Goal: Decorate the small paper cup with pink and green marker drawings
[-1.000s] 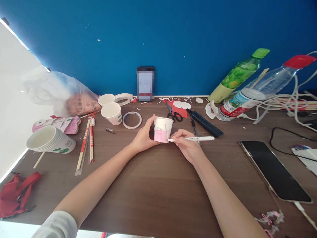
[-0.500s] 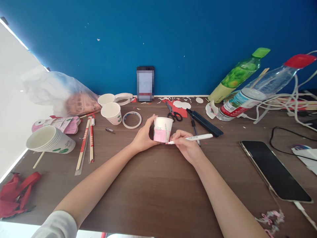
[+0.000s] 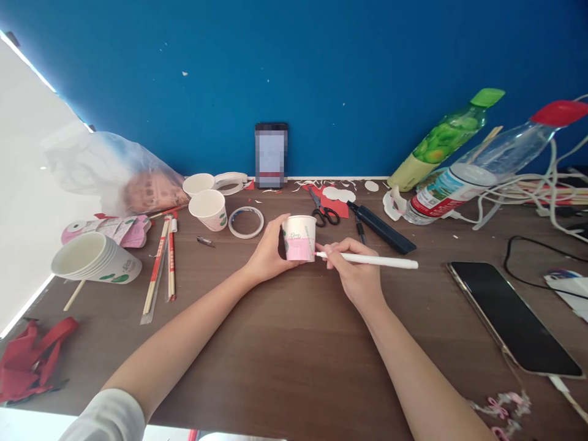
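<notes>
My left hand (image 3: 269, 252) is closed round the left side of a white paper cup (image 3: 301, 236), which is upright with its lower part coloured pink. Part of a green printed pattern shows on its wall. In my right hand (image 3: 356, 269) is a white marker pen (image 3: 381, 260), gripped near its pink tip and lying almost level. The tip is at the lower right of the cup, touching it or very near. Just behind the cup lie black-handled scissors (image 3: 327, 215), and a roll of tape (image 3: 246, 222) is left of my left hand.
Two paper cups (image 3: 209, 211) stand behind left, and a stack of cups (image 3: 98, 260) lies tilted farther left by wrapped chopsticks (image 3: 157, 269). A phone (image 3: 271, 156) leans on the blue wall. Tilted bottles (image 3: 459, 184), a black case (image 3: 383, 228) and another phone (image 3: 514, 318) are at right.
The cup has turned a little in my left hand, bringing more of the green print into view. My right hand has moved slightly right, and the marker's back end now points farther right and lower.
</notes>
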Demonstrator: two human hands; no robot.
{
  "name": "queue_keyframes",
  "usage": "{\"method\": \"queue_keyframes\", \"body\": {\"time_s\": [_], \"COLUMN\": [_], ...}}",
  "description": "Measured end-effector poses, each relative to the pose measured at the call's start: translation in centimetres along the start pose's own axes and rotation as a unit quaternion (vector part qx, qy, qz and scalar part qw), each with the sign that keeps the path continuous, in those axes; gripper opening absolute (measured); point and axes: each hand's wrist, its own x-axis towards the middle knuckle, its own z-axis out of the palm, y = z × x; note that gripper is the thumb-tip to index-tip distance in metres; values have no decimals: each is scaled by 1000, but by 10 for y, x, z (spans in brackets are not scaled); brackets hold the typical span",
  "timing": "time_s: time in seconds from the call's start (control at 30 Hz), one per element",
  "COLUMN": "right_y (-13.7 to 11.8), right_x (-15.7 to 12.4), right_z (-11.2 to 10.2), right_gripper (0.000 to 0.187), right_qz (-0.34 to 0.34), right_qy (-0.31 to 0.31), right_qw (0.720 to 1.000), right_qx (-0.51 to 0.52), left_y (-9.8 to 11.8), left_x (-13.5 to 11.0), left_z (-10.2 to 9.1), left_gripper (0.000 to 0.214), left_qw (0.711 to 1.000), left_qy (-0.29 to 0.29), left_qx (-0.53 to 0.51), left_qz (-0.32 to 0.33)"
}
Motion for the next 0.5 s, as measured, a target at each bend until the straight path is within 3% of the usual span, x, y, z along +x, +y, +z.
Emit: {"method": "queue_keyframes", "body": {"time_s": [0.17, 0.5], "right_y": [-3, -6], "right_x": [-1, -1], "right_z": [1, 2], "right_gripper": [36, 34], "right_qz": [-15, -21], "right_qy": [-16, 8], "right_qw": [998, 995], "right_qx": [-66, -94], "left_y": [-1, -2], "left_x": [0, 0], "left_z": [0, 0], "left_gripper": [92, 91], "left_qw": [1000, 1000], "left_qy": [1, 3], "left_qx": [12, 17], "left_qz": [16, 23]}}
